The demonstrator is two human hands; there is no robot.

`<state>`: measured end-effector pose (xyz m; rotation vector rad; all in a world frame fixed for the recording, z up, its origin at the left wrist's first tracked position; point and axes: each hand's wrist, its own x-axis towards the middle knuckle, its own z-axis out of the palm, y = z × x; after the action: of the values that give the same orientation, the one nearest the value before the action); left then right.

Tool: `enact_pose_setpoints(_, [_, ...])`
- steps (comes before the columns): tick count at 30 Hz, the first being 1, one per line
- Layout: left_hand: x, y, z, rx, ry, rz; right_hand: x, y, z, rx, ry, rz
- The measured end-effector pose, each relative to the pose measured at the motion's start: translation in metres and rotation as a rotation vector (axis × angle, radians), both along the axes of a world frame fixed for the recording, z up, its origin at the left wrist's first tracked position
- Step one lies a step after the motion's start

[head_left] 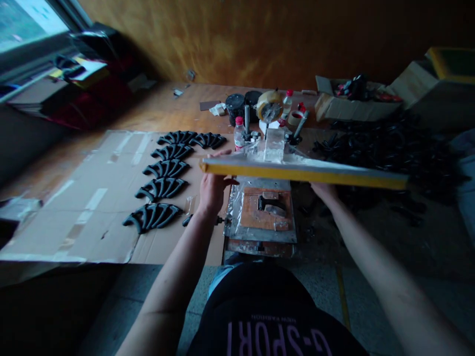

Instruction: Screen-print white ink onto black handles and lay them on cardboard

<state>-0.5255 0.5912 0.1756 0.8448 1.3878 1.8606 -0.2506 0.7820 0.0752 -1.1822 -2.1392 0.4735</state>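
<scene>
A screen-printing frame [304, 173] with a yellow front edge is raised and tilted over a small printing stand. My left hand [215, 185] is wrapped round its left end, fingertips above the edge and thumb below. Beneath the frame's middle right is my right hand [322, 189]; its fingers are hidden behind the edge. A curved black plastic handle [272, 203] lies on the wooden block [250, 217] of the stand's metal base [237, 231], below the frame and apart from both hands. One more dark piece [188, 220] lies by my left forearm.
Rows of black handles [159, 217] lie on cardboard [100, 207] at left. A heap of black parts [378, 153] covers the right side. Behind the frame stand a red-capped bottle [239, 133], dark tubs [235, 106], a tape roll [296, 117] and an open carton [349, 106].
</scene>
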Motion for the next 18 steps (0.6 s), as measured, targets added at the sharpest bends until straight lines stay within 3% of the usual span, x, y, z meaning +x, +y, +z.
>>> enact_pose_setpoints(2, [0.004, 0.014, 0.011, 0.021, -0.037, -0.01, -0.01, -0.033, -0.025, 0.017, -0.138, 0.11])
enact_pose_setpoints(4, [0.014, 0.016, 0.007, 0.038, -0.107, 0.005, -0.028, -0.066, -0.045, 0.052, -0.316, 0.177])
enact_pose_setpoints(6, [0.03, 0.007, -0.015, -0.039, -0.197, -0.044, -0.046, -0.091, -0.055, 0.042, -0.438, 0.149])
enact_pose_setpoints(7, [0.041, -0.002, -0.031, -0.146, -0.25, -0.133, -0.054, -0.101, -0.056, 0.014, -0.459, 0.113])
enact_pose_setpoints(9, [0.066, -0.023, -0.064, -0.42, -0.358, -0.36, -0.066, -0.121, -0.052, -0.04, -0.425, 0.067])
enact_pose_setpoints(11, [0.086, -0.043, -0.092, -0.552, -0.448, -0.449, -0.074, -0.14, -0.045, -0.042, -0.318, 0.142])
enact_pose_setpoints(13, [0.091, -0.059, -0.111, -0.552, -0.507, -0.363, -0.074, -0.151, -0.039, -0.016, -0.187, 0.357])
enact_pose_setpoints(15, [0.075, -0.074, -0.124, -0.55, -0.47, -0.213, -0.059, -0.143, -0.04, 0.009, -0.09, 0.52])
enact_pose_setpoints(16, [0.059, -0.082, -0.13, -0.57, -0.409, -0.127, -0.045, -0.132, -0.044, 0.021, -0.076, 0.515])
enact_pose_setpoints(18, [0.015, -0.103, -0.145, -0.64, -0.231, 0.058, -0.007, -0.099, -0.058, 0.043, -0.124, 0.328])
